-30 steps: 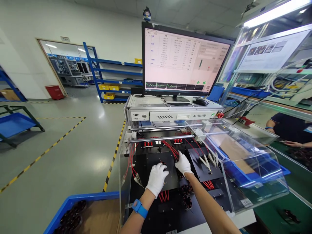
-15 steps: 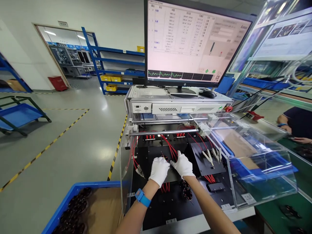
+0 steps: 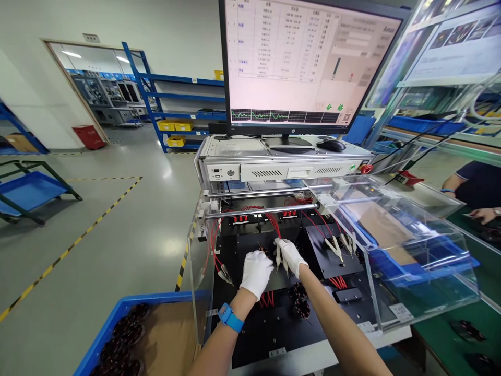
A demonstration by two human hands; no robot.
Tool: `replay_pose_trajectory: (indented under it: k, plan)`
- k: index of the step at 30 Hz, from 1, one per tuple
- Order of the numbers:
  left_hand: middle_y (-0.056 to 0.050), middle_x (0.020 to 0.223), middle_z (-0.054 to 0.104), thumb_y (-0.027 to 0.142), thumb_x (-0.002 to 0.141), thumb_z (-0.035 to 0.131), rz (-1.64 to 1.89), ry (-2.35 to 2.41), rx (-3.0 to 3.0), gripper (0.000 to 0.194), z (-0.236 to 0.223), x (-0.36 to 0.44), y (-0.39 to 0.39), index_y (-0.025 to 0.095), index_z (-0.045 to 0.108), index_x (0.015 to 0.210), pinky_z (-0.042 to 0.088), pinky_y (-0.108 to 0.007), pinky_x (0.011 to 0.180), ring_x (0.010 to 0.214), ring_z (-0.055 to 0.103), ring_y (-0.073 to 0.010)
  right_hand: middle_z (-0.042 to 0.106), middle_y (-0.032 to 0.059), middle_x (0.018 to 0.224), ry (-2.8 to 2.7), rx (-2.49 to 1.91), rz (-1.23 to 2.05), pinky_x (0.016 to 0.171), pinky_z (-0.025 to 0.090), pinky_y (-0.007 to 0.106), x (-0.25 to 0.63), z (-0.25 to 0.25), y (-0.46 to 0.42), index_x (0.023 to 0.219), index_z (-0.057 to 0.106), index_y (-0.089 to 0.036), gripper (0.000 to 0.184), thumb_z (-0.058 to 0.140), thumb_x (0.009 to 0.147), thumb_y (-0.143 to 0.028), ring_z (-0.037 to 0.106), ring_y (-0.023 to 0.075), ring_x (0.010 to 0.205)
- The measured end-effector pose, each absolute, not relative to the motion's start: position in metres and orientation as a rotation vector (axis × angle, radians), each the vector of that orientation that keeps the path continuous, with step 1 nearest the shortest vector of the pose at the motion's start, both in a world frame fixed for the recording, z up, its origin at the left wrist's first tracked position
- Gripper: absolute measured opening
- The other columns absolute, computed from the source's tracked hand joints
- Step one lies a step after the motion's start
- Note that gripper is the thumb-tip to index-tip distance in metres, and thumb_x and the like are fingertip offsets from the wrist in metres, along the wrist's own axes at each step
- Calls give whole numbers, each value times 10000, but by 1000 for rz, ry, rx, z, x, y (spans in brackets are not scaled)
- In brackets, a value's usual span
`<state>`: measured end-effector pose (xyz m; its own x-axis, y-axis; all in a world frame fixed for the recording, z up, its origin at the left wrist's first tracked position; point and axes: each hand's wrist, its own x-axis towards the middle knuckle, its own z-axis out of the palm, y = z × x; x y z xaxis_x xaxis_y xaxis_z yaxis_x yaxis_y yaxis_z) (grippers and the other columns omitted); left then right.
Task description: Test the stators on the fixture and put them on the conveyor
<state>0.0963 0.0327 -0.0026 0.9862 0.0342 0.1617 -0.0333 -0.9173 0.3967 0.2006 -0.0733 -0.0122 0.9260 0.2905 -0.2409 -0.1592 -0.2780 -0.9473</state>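
Observation:
Both my hands wear white gloves and work over the black test fixture (image 3: 274, 334). My left hand (image 3: 256, 272) is curled, fingers down on a small dark coil (image 3: 264, 251) on the fixture plate. My right hand (image 3: 290, 256) pinches metal test clips (image 3: 278, 257) that hang from red wires (image 3: 274, 225). Two dark wound coils (image 3: 299, 300) lie on the fixture just below my right wrist. A blue band (image 3: 228, 318) sits on my left wrist.
A monitor (image 3: 297, 62) stands on a grey tester box (image 3: 274, 167) behind the fixture. An open clear acrylic cover (image 3: 395, 256) lies to the right. A blue bin (image 3: 129, 334) with several coils sits lower left. Another person's arm (image 3: 475, 201) is at the far right.
My right hand has lifted off the plate and now holds clips raised between the hands. My left hand stayed on the coil. The camera moved closer and lower.

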Motion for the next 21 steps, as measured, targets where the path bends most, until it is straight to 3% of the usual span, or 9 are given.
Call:
replay_pose_trajectory:
  k: [15, 21]
  plan:
    - [-55, 850, 645, 267, 822, 529, 130, -24, 2852, 171, 11, 96, 31, 190, 660, 743, 351, -385, 789, 918, 523, -227, 517, -3, 507, -2, -1536, 473, 399, 326, 224, 199, -20, -69, 720, 498, -180, 332, 573, 680, -500, 460, 116, 420]
    - [-37, 811, 655, 280, 830, 524, 252, 0, 2832, 190, 5, 95, 32, 205, 668, 731, 379, -372, 788, 905, 542, -214, 485, -28, 522, -19, -1487, 527, 401, 328, 220, 195, -19, -73, 768, 510, -181, 353, 606, 662, -503, 422, 98, 423]
